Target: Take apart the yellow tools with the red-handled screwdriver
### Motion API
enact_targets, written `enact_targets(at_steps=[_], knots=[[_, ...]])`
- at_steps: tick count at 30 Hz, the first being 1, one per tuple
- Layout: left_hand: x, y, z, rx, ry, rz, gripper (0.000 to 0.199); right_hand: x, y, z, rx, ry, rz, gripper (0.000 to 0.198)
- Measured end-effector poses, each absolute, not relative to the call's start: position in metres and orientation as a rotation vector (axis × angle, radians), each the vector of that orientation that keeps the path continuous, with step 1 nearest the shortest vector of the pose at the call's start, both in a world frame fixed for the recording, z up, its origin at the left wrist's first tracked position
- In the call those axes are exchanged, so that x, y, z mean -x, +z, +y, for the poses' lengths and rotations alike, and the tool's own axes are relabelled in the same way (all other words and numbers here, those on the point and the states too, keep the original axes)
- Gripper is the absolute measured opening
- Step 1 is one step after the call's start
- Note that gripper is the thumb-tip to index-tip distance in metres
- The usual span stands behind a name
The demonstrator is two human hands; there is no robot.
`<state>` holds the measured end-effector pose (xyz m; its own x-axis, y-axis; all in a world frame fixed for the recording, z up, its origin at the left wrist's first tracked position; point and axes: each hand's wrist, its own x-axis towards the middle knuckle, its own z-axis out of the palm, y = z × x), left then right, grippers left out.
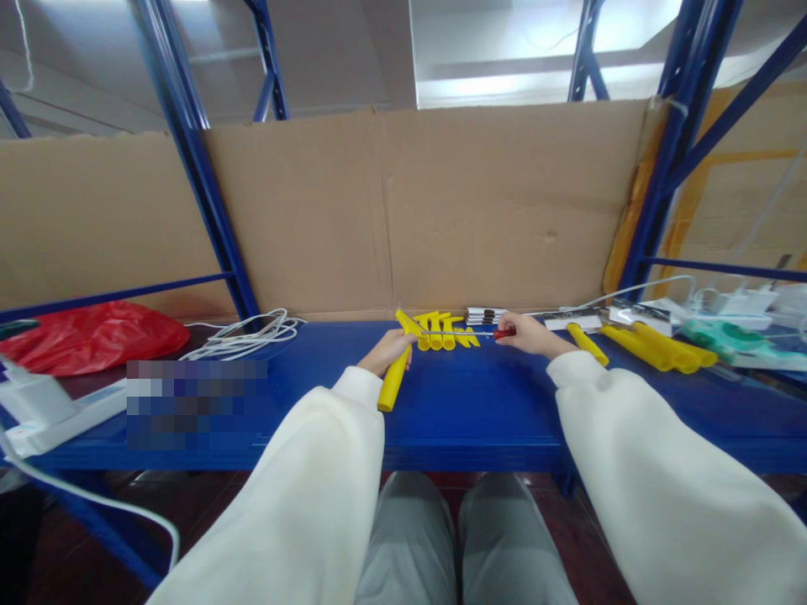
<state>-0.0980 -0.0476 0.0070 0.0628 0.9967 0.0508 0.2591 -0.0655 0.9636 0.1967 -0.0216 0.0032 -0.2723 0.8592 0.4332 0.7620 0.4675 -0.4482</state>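
Observation:
My left hand [389, 351] is wrapped round a yellow plastic piece [393, 385] with a tube-like handle and a narrower, angled upper end. My right hand [527, 333] grips the red handle of a screwdriver [470, 334]. The screwdriver's thin metal shaft points left, and its tip meets or lies just in front of the yellow piece near my left fingers; contact is hard to make out. Just behind the shaft, several similar yellow pieces [436, 336] lie side by side on the blue table [466, 403].
More yellow tubes [656, 346] lie to the right, near a green-and-white packet [725, 336]. Striped strips [484, 316] rest by the cardboard wall [504, 210]. Leftward are a coiled white cable [252, 336], a red bag [101, 336] and a power strip [76, 412]. Blue posts [218, 210] rise behind.

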Motion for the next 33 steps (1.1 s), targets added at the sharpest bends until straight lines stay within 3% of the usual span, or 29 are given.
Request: enact_targets(at_steps=[20,33], knots=[[0.096,0.008,-0.049,-1.563,0.996,1.375,0.019,-0.201,-0.002,-0.015,1.341,0.085,-2.115,0.019],[0.097,0.01,-0.048,-1.667,1.008,1.472,0.017,-0.187,0.011,-0.03,1.374,-0.515,-2.135,0.005]])
